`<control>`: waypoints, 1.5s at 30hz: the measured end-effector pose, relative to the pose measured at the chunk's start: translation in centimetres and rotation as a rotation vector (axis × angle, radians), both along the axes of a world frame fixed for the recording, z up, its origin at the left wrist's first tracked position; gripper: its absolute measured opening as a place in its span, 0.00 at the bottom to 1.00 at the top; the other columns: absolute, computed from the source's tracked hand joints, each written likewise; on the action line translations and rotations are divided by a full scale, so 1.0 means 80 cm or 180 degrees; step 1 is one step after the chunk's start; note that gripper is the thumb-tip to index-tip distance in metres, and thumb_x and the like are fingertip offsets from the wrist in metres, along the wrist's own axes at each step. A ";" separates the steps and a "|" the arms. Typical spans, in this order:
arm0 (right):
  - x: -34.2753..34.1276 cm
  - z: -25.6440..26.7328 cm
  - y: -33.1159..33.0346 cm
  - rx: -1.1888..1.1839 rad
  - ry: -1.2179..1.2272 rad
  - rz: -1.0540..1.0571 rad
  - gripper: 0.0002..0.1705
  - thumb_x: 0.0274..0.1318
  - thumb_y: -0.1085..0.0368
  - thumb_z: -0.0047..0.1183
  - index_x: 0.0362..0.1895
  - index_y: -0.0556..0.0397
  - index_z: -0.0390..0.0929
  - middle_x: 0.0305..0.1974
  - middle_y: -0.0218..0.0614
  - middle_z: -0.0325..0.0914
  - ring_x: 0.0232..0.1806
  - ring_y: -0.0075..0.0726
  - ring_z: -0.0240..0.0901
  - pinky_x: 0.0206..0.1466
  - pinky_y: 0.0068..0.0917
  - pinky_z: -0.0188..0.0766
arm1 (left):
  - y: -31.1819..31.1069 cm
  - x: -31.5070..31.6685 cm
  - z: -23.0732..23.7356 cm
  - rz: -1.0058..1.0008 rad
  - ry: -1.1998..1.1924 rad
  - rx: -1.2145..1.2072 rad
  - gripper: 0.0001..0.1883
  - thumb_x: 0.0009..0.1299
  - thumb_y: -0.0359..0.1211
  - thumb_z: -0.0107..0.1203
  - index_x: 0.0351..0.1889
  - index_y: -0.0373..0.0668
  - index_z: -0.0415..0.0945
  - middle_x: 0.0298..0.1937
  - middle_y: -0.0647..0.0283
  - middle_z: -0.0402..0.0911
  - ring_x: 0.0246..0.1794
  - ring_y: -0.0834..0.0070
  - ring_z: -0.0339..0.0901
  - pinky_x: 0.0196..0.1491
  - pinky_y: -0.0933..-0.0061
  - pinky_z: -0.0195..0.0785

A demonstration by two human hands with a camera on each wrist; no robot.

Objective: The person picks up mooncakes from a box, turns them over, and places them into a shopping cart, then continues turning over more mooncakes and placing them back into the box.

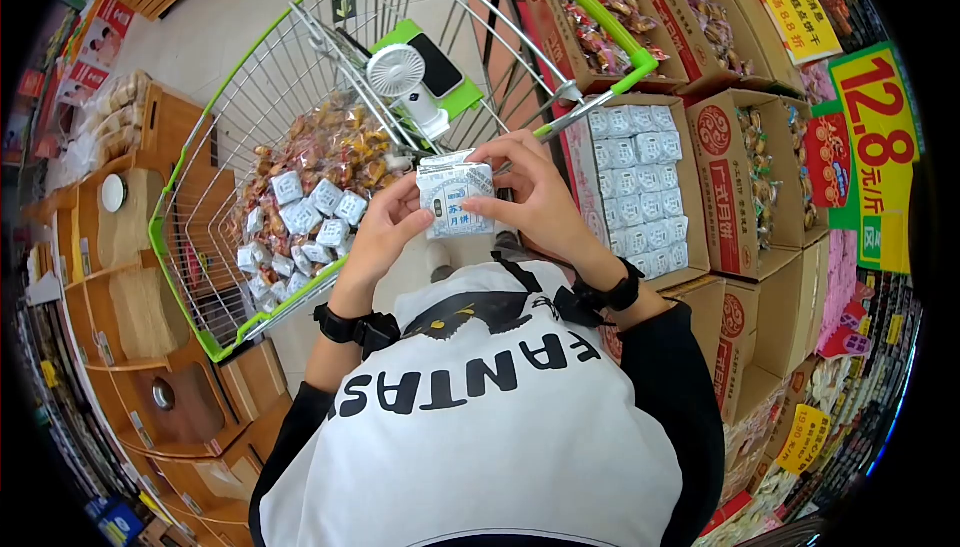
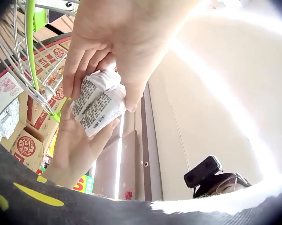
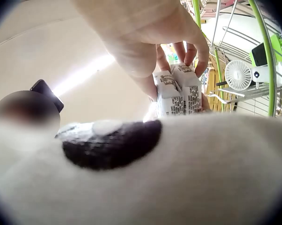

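Observation:
In front of the shirt, two white paper-wrapped mooncakes (image 1: 455, 199) with blue print are held pressed together, face to face. My left hand (image 1: 388, 225) grips them from the left side, thumb on the near face. From the right, my right hand (image 1: 540, 195) holds the same pair, its thumb across the front and fingers over the top. Dense printed text covers the wrappers of the mooncakes (image 2: 99, 104) in the left wrist view. The right wrist view shows the two mooncakes (image 3: 178, 93) side by side under the curled fingers.
A green-rimmed shopping cart (image 1: 215, 342) stands ahead to the left, holding similar white packets (image 1: 300, 217) and brown-wrapped sweets (image 1: 335, 147). A small white fan (image 1: 397, 72) and a phone (image 1: 437, 65) sit at its handle. Cardboard boxes (image 1: 725, 187) line the right; wooden shelves (image 1: 150, 347) the left.

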State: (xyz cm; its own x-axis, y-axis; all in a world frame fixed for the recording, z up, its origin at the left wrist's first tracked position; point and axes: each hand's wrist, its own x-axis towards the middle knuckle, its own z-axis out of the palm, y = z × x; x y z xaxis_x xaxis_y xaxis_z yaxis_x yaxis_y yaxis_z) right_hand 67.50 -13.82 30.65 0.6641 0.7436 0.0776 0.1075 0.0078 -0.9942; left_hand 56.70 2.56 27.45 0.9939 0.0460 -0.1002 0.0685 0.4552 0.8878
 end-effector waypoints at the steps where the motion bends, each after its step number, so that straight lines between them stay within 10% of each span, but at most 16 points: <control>1: -0.004 0.000 0.005 0.0000 -0.0005 0.0035 0.21 0.36 0.72 0.59 0.40 0.55 0.68 0.41 0.33 0.57 0.45 0.27 0.61 0.45 0.21 0.67 | 0.005 -0.006 -0.001 0.0027 0.0019 0.0015 0.26 0.58 0.30 0.52 0.53 0.30 0.58 0.49 0.56 0.69 0.50 0.74 0.66 0.52 0.76 0.58; 39: -0.144 -0.093 0.254 -0.0489 0.1971 0.2452 0.31 0.47 0.69 0.51 0.55 0.56 0.54 0.54 0.40 0.56 0.47 0.34 0.66 0.48 0.27 0.64 | 0.143 -0.240 -0.048 0.3205 0.1104 0.0454 0.16 0.66 0.39 0.40 0.45 0.37 0.67 0.38 0.61 0.72 0.35 0.75 0.72 0.36 0.76 0.68; 45: -0.137 -0.130 0.248 -0.0574 0.0324 0.2519 0.30 0.47 0.67 0.50 0.56 0.52 0.56 0.54 0.41 0.56 0.49 0.36 0.65 0.46 0.26 0.66 | 0.167 -0.259 -0.080 0.3586 0.1766 0.0657 0.16 0.66 0.38 0.40 0.49 0.41 0.64 0.41 0.63 0.72 0.37 0.74 0.73 0.38 0.76 0.66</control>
